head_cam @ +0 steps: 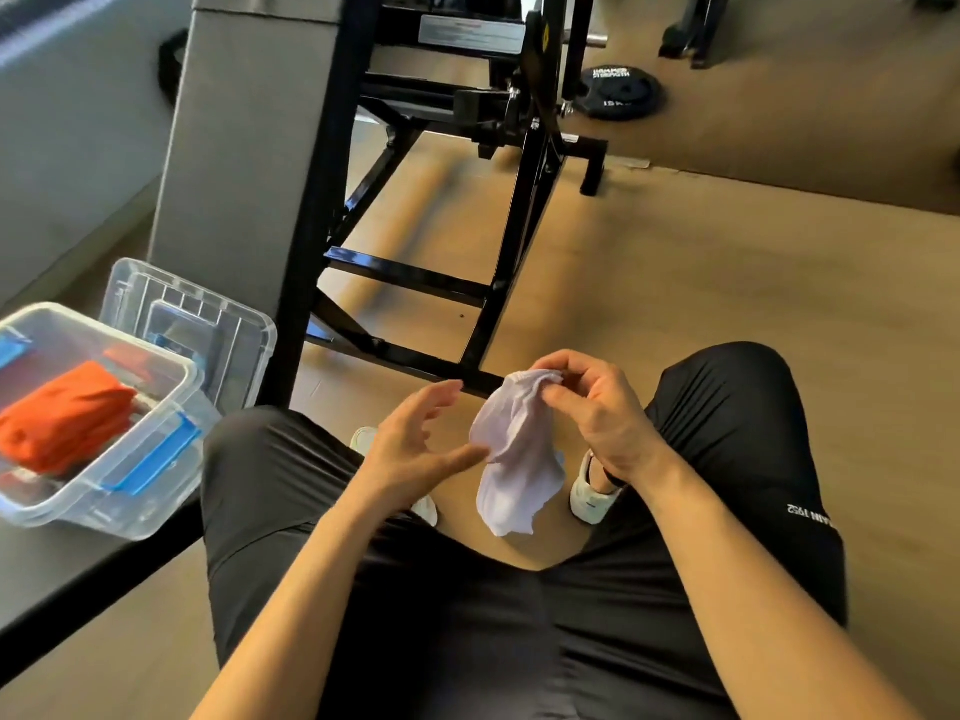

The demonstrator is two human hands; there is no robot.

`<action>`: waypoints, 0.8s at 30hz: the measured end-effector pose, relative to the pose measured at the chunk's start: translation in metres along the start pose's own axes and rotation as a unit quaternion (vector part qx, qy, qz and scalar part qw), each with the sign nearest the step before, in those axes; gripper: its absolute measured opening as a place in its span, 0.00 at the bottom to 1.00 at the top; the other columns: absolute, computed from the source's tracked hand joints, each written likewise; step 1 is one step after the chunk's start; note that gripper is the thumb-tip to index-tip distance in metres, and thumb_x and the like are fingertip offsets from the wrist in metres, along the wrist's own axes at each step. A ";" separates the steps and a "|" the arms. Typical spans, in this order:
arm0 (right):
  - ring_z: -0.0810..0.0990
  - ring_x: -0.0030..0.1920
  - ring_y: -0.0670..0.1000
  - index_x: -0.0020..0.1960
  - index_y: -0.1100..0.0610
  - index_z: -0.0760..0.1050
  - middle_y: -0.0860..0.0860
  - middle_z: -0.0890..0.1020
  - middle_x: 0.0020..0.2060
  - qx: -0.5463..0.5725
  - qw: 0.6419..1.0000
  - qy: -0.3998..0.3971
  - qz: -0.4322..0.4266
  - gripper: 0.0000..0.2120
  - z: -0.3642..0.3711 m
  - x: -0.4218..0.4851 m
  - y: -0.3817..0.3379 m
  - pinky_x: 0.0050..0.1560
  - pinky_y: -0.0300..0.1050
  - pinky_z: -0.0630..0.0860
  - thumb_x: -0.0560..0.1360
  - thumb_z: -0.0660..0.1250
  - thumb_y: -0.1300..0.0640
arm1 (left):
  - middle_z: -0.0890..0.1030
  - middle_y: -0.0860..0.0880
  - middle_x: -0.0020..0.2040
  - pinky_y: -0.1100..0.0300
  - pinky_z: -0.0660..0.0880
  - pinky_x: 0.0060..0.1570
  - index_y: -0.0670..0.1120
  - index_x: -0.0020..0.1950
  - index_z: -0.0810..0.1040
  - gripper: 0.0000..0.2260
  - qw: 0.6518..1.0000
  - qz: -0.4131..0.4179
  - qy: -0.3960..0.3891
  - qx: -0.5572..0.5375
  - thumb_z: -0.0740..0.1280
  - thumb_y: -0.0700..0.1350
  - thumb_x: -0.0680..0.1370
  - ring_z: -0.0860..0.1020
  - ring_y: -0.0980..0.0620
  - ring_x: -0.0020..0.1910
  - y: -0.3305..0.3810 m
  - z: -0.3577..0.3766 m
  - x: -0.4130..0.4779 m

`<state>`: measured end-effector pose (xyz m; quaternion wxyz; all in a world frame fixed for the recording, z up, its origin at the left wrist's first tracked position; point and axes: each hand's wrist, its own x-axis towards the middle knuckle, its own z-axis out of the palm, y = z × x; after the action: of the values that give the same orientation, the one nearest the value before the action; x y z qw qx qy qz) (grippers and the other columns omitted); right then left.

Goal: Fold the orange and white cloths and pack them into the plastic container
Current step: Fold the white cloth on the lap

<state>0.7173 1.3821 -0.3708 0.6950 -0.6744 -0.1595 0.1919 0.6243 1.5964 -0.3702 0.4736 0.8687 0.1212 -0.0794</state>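
A folded orange cloth is contained in the clear plastic container at left, its lid propped behind. The left hand is held open, empty, beside the white cloth, which is pinched at its top edge by the right hand above the lap.

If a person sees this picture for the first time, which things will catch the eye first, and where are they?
The eye goes first to the white cloth, hanging in the middle between the knees, pinched at its top by the right hand while the open left hand waits beside it. Next comes the bright orange cloth, lying folded inside the clear plastic container at the left edge. Behind the hands stands a black metal frame.
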 end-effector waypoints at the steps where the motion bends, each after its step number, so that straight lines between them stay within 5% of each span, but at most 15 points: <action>1: 0.81 0.48 0.47 0.49 0.53 0.82 0.47 0.84 0.43 0.009 1.000 -0.007 0.001 0.10 0.000 0.000 0.000 0.49 0.38 0.77 0.77 0.67 0.66 | 0.74 0.57 0.68 0.56 0.73 0.64 0.57 0.75 0.68 0.39 0.999 0.009 -0.031 0.035 0.80 0.59 0.67 0.73 0.57 0.65 0.000 0.007 0.003; 3: 0.82 0.50 0.48 0.50 0.53 0.82 0.49 0.85 0.45 0.020 1.000 -0.015 0.003 0.09 -0.001 -0.001 0.000 0.50 0.40 0.78 0.77 0.68 0.65 | 0.75 0.57 0.68 0.53 0.74 0.65 0.59 0.75 0.67 0.42 0.995 0.023 -0.058 0.083 0.79 0.64 0.65 0.74 0.55 0.65 -0.004 0.022 0.009; 6: 0.82 0.53 0.53 0.51 0.52 0.83 0.52 0.84 0.48 0.047 0.999 -0.011 0.016 0.07 -0.002 -0.002 0.001 0.53 0.46 0.80 0.77 0.70 0.61 | 0.82 0.55 0.54 0.48 0.82 0.51 0.56 0.62 0.77 0.28 0.994 0.024 -0.032 0.102 0.72 0.67 0.67 0.81 0.52 0.51 -0.011 0.035 0.015; 10: 0.81 0.52 0.54 0.50 0.50 0.84 0.54 0.84 0.47 0.072 0.997 0.008 0.025 0.06 -0.003 -0.001 0.001 0.56 0.52 0.78 0.73 0.72 0.55 | 0.82 0.55 0.38 0.51 0.81 0.41 0.52 0.44 0.83 0.05 0.993 0.102 0.029 0.057 0.71 0.51 0.78 0.81 0.55 0.37 -0.020 0.034 0.015; 12: 0.80 0.52 0.53 0.49 0.50 0.84 0.53 0.84 0.47 0.066 0.997 0.036 0.025 0.05 -0.005 0.000 0.003 0.56 0.52 0.77 0.75 0.71 0.55 | 0.83 0.59 0.39 0.58 0.80 0.41 0.54 0.48 0.85 0.04 0.990 0.127 0.055 0.037 0.71 0.46 0.79 0.81 0.58 0.38 -0.019 0.029 0.012; 16: 0.82 0.49 0.49 0.49 0.51 0.82 0.50 0.84 0.45 0.034 0.996 0.075 0.017 0.05 -0.008 0.002 0.003 0.51 0.45 0.80 0.78 0.69 0.59 | 0.87 0.53 0.49 0.55 0.82 0.45 0.49 0.57 0.87 0.08 0.987 0.136 0.072 -0.047 0.70 0.43 0.80 0.85 0.51 0.45 -0.016 0.022 0.008; 24: 0.82 0.50 0.49 0.51 0.53 0.81 0.50 0.84 0.46 0.015 0.998 0.060 0.007 0.04 -0.007 0.003 -0.003 0.52 0.45 0.80 0.79 0.68 0.59 | 0.85 0.53 0.52 0.61 0.81 0.46 0.51 0.60 0.84 0.10 0.987 0.149 0.023 -0.051 0.67 0.43 0.81 0.83 0.53 0.49 -0.011 0.005 0.003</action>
<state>0.7233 1.3776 -0.3681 0.7120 -0.6752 -0.1096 0.1584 0.6242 1.5984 -0.3824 0.5211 0.8533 0.0055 0.0180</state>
